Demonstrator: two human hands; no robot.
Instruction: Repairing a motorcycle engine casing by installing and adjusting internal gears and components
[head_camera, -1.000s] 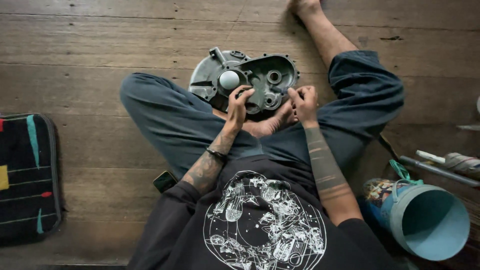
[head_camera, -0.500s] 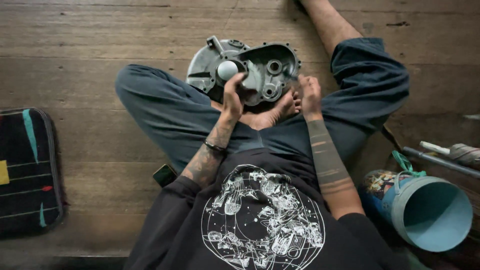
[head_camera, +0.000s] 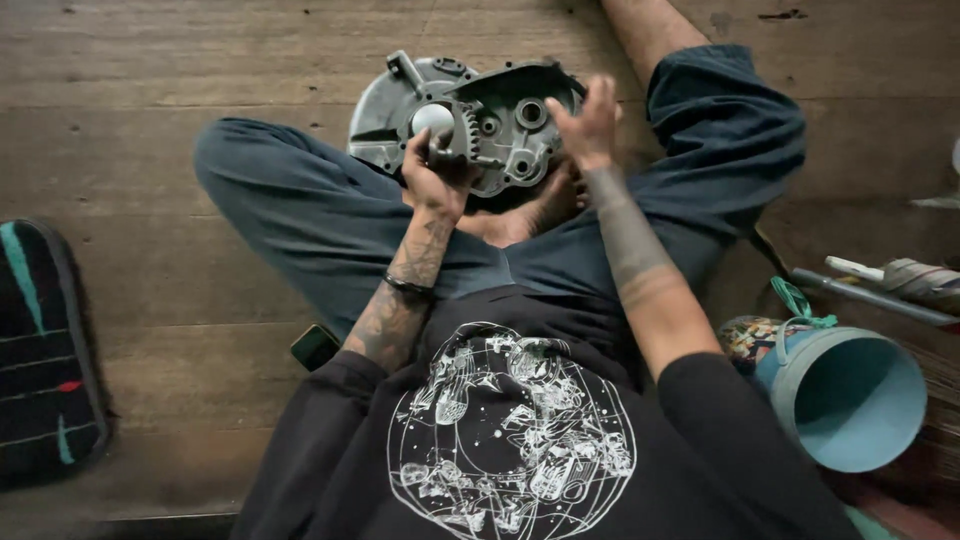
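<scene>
a person sits on a wooden floor (head_camera: 180, 60) with legs crossed and looks down at a grey metal engine cover (head_camera: 470, 115). the cover sits in front of the crossed legs, by the bare foot, and it is tipped up a little on its right side. it has round holes and a toothed gear inside.

the left hand (head_camera: 435, 180) is curled around the near edge of the cover, and its fingers hold a round white knob (head_camera: 433, 118) next to the gear. the right hand (head_camera: 585, 125) holds the right rim of the cover with its fingers spread up over the edge.

a light blue bucket (head_camera: 850, 400) lies on its side by the person's right arm, with its open mouth showing. a green strap sits just above it. a long metal rod (head_camera: 870, 295) lies further right on the floor. a dark bag with coloured stripes (head_camera: 45, 350) lies far off on the left. a small dark phone (head_camera: 315, 345) rests on the floor by the left elbow.
</scene>
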